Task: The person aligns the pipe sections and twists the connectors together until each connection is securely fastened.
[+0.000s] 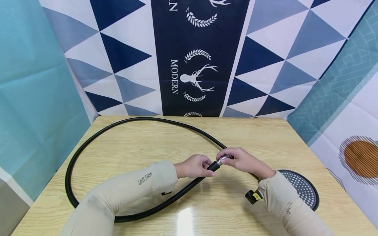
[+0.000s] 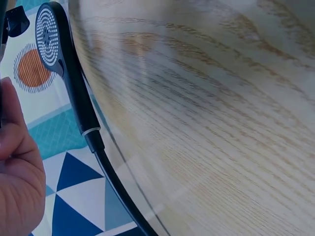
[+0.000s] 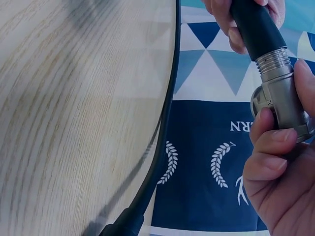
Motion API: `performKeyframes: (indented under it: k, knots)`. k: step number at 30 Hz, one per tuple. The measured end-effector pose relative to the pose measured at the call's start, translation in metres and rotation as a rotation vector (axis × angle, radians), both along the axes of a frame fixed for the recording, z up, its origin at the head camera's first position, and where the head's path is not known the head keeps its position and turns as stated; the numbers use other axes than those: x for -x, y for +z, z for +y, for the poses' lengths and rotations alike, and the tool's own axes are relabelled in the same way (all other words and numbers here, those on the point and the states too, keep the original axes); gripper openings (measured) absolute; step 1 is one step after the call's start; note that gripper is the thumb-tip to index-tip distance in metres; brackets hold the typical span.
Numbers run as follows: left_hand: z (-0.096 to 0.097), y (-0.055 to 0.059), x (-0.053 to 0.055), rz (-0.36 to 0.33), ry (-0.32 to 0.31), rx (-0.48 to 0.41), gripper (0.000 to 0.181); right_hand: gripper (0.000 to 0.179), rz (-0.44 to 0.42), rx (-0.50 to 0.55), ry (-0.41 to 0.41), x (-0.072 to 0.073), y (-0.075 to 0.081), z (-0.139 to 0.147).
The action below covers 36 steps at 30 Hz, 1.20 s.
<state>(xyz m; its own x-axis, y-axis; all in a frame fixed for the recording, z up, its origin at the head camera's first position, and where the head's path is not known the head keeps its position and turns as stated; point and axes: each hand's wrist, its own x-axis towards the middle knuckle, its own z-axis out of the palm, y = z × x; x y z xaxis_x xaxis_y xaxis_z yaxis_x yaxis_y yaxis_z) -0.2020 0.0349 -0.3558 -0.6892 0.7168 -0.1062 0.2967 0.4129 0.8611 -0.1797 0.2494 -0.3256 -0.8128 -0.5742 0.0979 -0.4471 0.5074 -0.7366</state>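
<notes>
My left hand (image 1: pixel 193 166) grips the black end nut (image 3: pixel 258 27) of a long shower hose (image 1: pixel 174 199). My right hand (image 1: pixel 243 160) holds a shiny metal angle valve (image 3: pixel 284 101), with the thumb on one side and curled fingers on the other. Between the hands, the valve's thread meets the mouth of the nut, and several turns of thread show outside it. Both parts are held tilted above the table. At its other end the hose joins a black hand shower (image 2: pixel 74 83), which lies at the right, partly behind my right forearm in the head view.
The hose makes a wide loop over the left half of the wooden table (image 1: pixel 141 144). Small black cameras hang at both wrists, the right one (image 1: pixel 253 196) with a yellow label. A patterned cloth (image 1: pixel 195 59) stands behind the table's far edge.
</notes>
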Motion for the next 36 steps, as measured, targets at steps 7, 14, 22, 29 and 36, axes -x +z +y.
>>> performKeyframes:
  k: [7, 14, 22, 29, 36]
  knots:
    - [0.002, 0.004, -0.002, -0.034, -0.03, -0.015, 0.019, 0.012, 0.0, -0.019, -0.004, -0.002, 0.0, 0.002]
    - [0.0, 0.007, 0.0, -0.07, -0.074, -0.054, 0.018, 0.013, 0.002, -0.024, 0.0, -0.002, 0.0, 0.003]
    - [-0.009, 0.007, 0.001, -0.068, -0.117, -0.093, 0.016, 0.013, 0.02, -0.041, 0.008, 0.001, 0.001, -0.004]
    - [-0.006, 0.009, 0.0, -0.014, -0.089, -0.089, 0.011, 0.013, 0.025, -0.032, -0.006, -0.002, 0.005, -0.005]
    - [-0.004, 0.011, -0.001, -0.02, -0.054, -0.098, 0.016, 0.012, 0.061, -0.001, 0.014, -0.004, 0.007, -0.005]
